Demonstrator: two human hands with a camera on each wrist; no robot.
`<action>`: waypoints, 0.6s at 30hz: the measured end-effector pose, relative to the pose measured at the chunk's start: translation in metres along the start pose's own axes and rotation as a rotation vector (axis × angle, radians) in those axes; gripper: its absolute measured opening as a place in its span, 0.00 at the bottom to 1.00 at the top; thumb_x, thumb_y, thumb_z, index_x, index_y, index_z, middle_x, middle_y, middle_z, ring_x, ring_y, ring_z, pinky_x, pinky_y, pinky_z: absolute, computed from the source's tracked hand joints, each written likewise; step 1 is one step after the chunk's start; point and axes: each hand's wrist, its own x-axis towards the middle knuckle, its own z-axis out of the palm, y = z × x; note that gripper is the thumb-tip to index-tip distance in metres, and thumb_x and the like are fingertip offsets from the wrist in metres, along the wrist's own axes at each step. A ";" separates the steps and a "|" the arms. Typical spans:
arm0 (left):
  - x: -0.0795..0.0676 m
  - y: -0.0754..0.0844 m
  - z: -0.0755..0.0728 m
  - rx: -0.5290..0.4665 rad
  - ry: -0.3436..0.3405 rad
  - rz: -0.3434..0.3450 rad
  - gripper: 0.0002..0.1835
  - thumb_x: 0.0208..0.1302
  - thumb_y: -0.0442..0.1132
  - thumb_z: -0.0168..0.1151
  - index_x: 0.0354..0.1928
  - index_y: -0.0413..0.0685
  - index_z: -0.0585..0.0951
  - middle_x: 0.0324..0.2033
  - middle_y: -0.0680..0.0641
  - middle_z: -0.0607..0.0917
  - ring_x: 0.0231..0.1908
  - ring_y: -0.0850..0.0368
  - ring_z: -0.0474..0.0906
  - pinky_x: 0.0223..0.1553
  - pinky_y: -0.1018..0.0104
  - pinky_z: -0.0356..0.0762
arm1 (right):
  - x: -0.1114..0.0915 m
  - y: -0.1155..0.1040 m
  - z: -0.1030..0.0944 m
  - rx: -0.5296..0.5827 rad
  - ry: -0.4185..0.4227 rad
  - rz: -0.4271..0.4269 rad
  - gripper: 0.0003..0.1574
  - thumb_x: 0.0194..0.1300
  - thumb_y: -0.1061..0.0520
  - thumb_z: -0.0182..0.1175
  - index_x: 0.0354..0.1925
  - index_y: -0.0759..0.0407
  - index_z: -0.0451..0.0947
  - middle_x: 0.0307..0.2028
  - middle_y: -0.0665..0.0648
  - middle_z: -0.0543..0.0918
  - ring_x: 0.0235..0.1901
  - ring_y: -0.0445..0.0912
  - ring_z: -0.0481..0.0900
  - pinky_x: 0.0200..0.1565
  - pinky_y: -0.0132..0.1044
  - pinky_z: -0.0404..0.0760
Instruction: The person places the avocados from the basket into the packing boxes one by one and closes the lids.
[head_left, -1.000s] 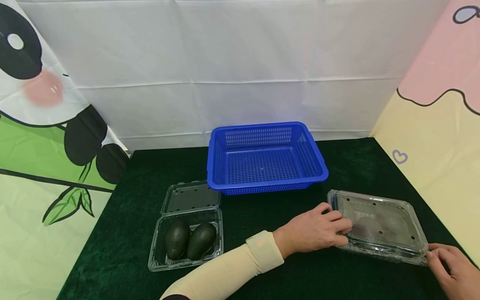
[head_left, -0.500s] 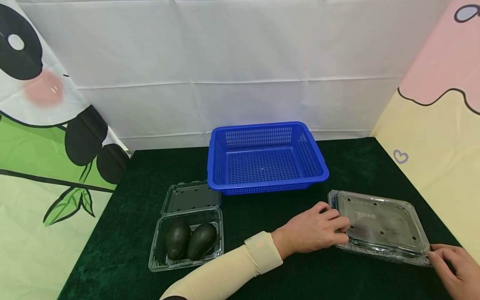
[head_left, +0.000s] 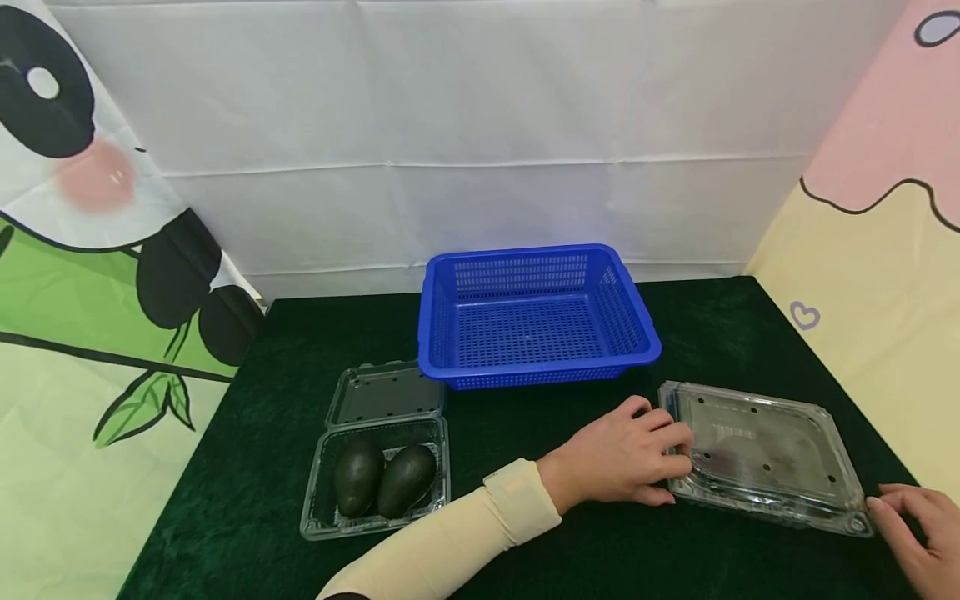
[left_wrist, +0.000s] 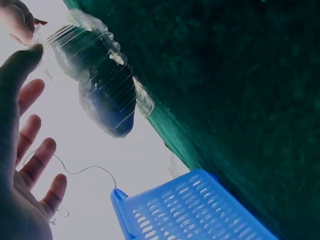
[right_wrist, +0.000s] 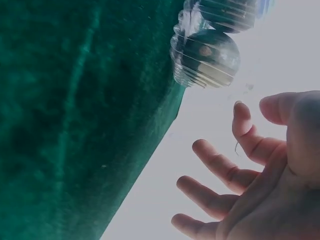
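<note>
A clear plastic clamshell box lies closed at the right of the table. Both wrist views show dark, rounded avocados through its ribbed wall. Beside its left end is my left hand, its fingers spread; whether a fingertip still touches the lid edge I cannot tell. My right hand is just off the box's near right corner, loosely bent, with nothing between thumb and fingers. On the left stands a second clamshell box, lid folded back, holding two dark green avocados.
A blue perforated plastic basket stands at the back middle, with nothing in it. Its front left corner overlaps the open box's lid. Dark green cloth covers the table, and a white sheet hangs behind.
The fingers of my left hand have spread and drawn slightly left from the closed box. My right hand has let go of its corner and moved a little right.
</note>
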 end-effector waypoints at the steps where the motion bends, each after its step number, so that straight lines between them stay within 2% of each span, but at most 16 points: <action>1: -0.001 -0.001 -0.001 0.000 0.000 -0.007 0.18 0.72 0.66 0.56 0.53 0.69 0.82 0.61 0.57 0.75 0.60 0.60 0.71 0.68 0.58 0.60 | 0.002 0.000 0.000 0.008 0.018 -0.008 0.19 0.78 0.65 0.52 0.27 0.68 0.72 0.48 0.83 0.71 0.52 0.74 0.65 0.60 0.76 0.58; 6: -0.003 -0.002 -0.004 -0.019 -0.010 -0.038 0.23 0.72 0.69 0.52 0.56 0.68 0.82 0.64 0.57 0.75 0.65 0.58 0.69 0.72 0.55 0.55 | 0.010 -0.005 -0.003 0.034 0.053 -0.042 0.15 0.78 0.66 0.52 0.31 0.71 0.71 0.49 0.84 0.70 0.53 0.75 0.64 0.65 0.75 0.55; 12: -0.006 -0.003 -0.009 -0.042 -0.066 -0.077 0.27 0.72 0.71 0.50 0.62 0.69 0.81 0.69 0.56 0.73 0.72 0.58 0.62 0.77 0.52 0.42 | 0.020 -0.009 -0.006 0.020 0.109 -0.099 0.13 0.77 0.63 0.54 0.33 0.69 0.70 0.48 0.83 0.71 0.53 0.75 0.65 0.69 0.72 0.53; 18: -0.008 -0.004 -0.013 -0.026 -0.091 -0.094 0.29 0.71 0.72 0.50 0.64 0.70 0.79 0.73 0.55 0.70 0.75 0.56 0.58 0.78 0.49 0.37 | 0.033 -0.024 -0.011 -0.027 0.042 -0.106 0.18 0.81 0.55 0.54 0.38 0.70 0.69 0.53 0.81 0.68 0.57 0.74 0.61 0.69 0.71 0.52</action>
